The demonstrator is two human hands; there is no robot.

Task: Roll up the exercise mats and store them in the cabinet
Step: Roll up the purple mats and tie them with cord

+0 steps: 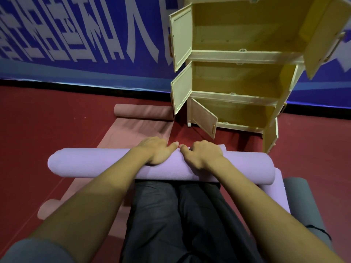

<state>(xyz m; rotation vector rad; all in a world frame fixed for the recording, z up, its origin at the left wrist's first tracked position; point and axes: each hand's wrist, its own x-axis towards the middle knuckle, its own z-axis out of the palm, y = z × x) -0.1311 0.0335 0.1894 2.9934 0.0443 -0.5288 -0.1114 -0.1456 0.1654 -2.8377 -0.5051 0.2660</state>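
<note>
The purple mat (95, 164) lies rolled across the person's thighs, in front of the open cabinet (237, 76). Both hands, left (158, 151) and right (202, 155), press on its middle with fingers curled over the far side, probably to keep the roll tight. The pink mat (136, 130) lies half unrolled on the floor (47, 120).

A sports hall: red floor (57, 114), blue banner (85, 35), exercise mats (144, 111).
</note>
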